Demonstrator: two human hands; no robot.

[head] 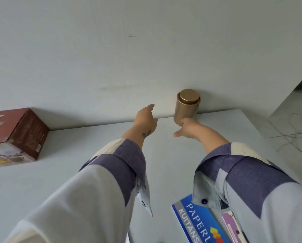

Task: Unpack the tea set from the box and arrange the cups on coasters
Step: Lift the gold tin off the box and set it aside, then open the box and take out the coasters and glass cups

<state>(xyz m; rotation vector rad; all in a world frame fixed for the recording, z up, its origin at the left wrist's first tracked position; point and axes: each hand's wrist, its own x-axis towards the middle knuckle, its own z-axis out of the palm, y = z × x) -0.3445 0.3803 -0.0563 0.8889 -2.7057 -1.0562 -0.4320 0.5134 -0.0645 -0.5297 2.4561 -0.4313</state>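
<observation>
Two hands out over the table: your left hand has its fingers straight and together, holding nothing. Your right hand touches the base of the gold tin at the far edge, thumb out, fingers mostly hidden. Red box sits far left, closed.

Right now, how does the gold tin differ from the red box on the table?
The gold tin is a round, plain metallic cylinder standing upright with its lid on; the red box is rectangular, printed cardboard lying flat. The tin sits at the back against the wall, by the right hand; the box sits at the far left, away from both hands. Both rest closed on the white table.
</observation>
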